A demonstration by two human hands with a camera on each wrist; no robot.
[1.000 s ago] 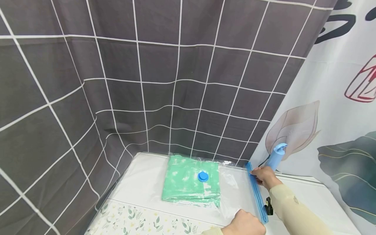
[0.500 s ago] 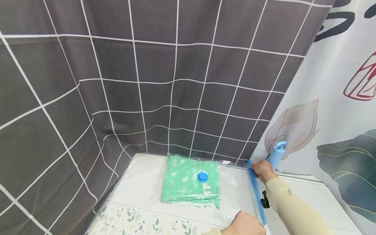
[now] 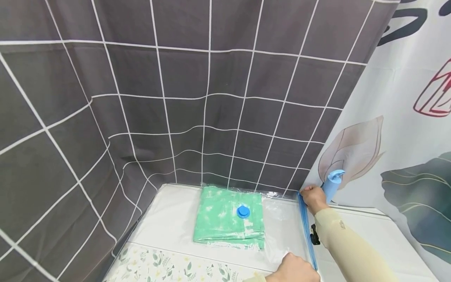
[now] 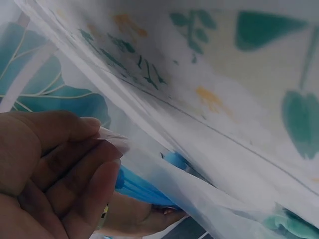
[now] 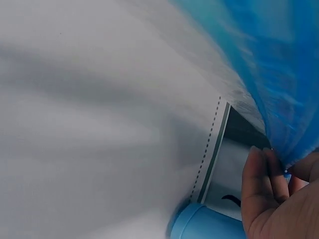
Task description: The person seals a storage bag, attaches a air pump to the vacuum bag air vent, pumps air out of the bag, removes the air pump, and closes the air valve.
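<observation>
A clear vacuum storage bag (image 3: 278, 225) is laid flat on the white surface (image 3: 169, 219), with a folded green cloth (image 3: 225, 221) sealed inside and a round blue valve (image 3: 243, 212) on top of it. The bag's blue zip strip (image 3: 305, 227) forms its right-hand edge, and both hands are placed on that edge.

The right hand (image 3: 312, 197) is found at the far end of the zip strip, just beside an upright blue pump (image 3: 332, 183). Its grip is closed: in the right wrist view the fingertips (image 5: 261, 172) are pressed together on the blue strip.

The left hand (image 3: 294, 269) is found at the near end of the strip, at the bottom of the head view. In the left wrist view its fingers (image 4: 92, 184) and thumb are seen pinching the clear film of the bag's near corner.

The zip strip's long axis runs from the near hand away to the far hand, towards the grey checked curtain (image 3: 176, 98). The valve faces upward. A small black clip (image 3: 313, 237) is noted just right of the strip, beside the right forearm.
</observation>
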